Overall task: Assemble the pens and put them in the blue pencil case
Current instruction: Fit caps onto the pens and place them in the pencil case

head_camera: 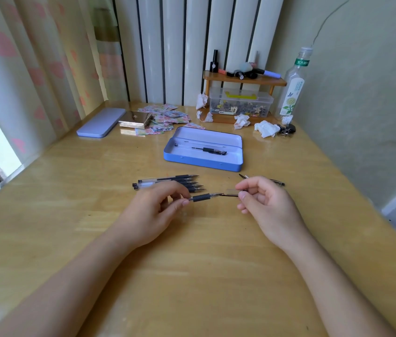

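My left hand (154,210) pinches a clear pen barrel with a black grip (201,197), its tip pointing right. My right hand (262,200) holds a clear pen cap (232,191) just right of that tip, close to it. Behind my left hand lie several uncapped pens (172,182) side by side on the wooden table. More pen caps (278,182) lie behind my right hand, partly hidden. The open blue pencil case (203,161) sits further back at the middle, with one capped pen (201,149) inside.
The case's lid (101,122) lies at the back left beside a shiny metal box (135,119) and scattered stickers (167,117). A small wooden shelf (243,80) over a clear storage box (240,103), crumpled tissues (266,128) and a plastic bottle (293,88) stand at the back right.
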